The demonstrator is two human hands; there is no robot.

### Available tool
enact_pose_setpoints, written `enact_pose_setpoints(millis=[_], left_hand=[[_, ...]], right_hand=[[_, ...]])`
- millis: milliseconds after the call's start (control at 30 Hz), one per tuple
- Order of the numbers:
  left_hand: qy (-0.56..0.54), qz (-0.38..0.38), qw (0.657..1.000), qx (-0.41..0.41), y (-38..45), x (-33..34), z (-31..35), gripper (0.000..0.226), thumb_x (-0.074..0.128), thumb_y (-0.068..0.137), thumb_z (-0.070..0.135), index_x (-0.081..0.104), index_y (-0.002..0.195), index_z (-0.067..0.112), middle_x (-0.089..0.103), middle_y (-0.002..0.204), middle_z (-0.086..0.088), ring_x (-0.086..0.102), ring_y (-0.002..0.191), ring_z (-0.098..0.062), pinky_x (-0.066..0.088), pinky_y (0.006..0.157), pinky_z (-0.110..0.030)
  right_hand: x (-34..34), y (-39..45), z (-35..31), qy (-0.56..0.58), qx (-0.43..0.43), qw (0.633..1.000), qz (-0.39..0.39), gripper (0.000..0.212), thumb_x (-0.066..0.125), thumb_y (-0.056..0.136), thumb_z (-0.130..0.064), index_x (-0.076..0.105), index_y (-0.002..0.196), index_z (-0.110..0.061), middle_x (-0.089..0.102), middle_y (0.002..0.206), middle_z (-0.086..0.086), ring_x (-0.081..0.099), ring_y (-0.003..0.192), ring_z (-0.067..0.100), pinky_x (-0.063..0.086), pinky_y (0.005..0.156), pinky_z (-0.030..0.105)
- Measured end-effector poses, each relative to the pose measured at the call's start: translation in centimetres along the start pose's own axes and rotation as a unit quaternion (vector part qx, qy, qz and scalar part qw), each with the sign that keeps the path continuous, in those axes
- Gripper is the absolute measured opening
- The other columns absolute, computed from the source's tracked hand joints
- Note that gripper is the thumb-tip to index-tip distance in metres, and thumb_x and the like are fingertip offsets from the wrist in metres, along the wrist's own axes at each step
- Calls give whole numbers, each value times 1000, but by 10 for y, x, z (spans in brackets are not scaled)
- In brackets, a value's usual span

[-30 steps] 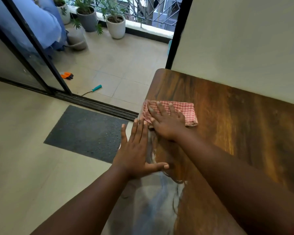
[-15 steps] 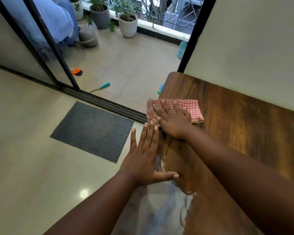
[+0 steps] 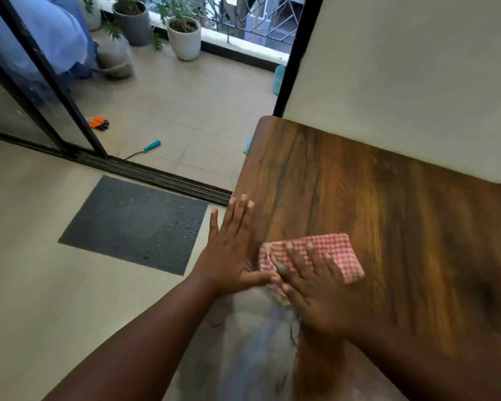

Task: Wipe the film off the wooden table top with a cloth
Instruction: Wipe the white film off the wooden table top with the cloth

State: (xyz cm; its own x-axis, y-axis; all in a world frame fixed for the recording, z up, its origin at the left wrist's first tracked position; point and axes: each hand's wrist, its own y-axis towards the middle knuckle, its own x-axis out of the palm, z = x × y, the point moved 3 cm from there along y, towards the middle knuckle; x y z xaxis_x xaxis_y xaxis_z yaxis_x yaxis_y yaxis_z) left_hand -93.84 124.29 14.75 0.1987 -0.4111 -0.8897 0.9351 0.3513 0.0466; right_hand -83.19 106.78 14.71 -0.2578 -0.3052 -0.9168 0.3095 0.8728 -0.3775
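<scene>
Right, you've got the dark-grained brown wooden table top (image 3: 359,198) running along the pale wall, and most of its far stretch shows plain dry wood grain, so that part reads as done. Down at the near left edge, a greyish smeared patch of film (image 3: 261,342) sits on the surface below your hands, and that's the work left, as far as this blurred view tells. Your folded red-and-white checked cloth (image 3: 330,250) lies flat on the table near that left edge, right at the upper border of the film. Your right hand (image 3: 315,290) presses down on it, fingers spread and fairly straight across the fabric, palm trailing onto the wood. Your left hand (image 3: 229,250) stands flat against the table's left edge, fingers straight and close together, thumb reaching across to touch the cloth's corner. Holding nothing, then, just bracing. Judging by this, the next stroke wants to come down through the grey patch.
</scene>
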Motion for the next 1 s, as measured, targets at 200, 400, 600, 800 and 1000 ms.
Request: enact_pose_setpoints(millis=[200,400,600,800,1000], left_hand=[[3,-1,1000,-2,1,1,-2,127,19,65,95,-12,151,7,-20,159,-9,-21,146,-21,-17,116,-46],[-60,20,998,-25,-4,2,-6,119,17,69,92,-5,152,9,-12,160,-6,-16,147,-17,-12,118,-42],[-110,25,971,-209,-63,7,-43,112,5,69,92,0,154,20,-6,162,-2,-14,144,-12,-12,117,-48],[14,-73,990,-118,-81,9,-38,112,-1,69,92,-8,153,17,-16,159,-3,-23,143,-15,-20,114,-42],[108,-99,983,-106,-73,12,-30,113,-5,70,90,-15,150,11,-17,158,-9,-25,143,-19,-22,113,-43]], right_hand=[[30,-73,-51,9,55,998,14,50,13,98,-48,28,145,-40,33,151,-1,26,137,30,11,105,46],[28,-60,-46,31,43,998,27,49,6,92,-59,-4,141,-61,-12,156,-20,-11,145,26,-10,110,41],[16,0,-34,96,126,987,34,49,9,96,-55,-21,136,-60,-27,152,-17,-27,140,21,-18,107,50],[-8,63,-64,122,117,985,32,51,11,97,-51,-13,143,-51,-24,156,-8,-28,140,30,-21,105,56],[-22,105,-77,101,93,990,33,53,13,97,-47,-11,144,-50,-23,156,-8,-26,140,31,-19,105,58]])
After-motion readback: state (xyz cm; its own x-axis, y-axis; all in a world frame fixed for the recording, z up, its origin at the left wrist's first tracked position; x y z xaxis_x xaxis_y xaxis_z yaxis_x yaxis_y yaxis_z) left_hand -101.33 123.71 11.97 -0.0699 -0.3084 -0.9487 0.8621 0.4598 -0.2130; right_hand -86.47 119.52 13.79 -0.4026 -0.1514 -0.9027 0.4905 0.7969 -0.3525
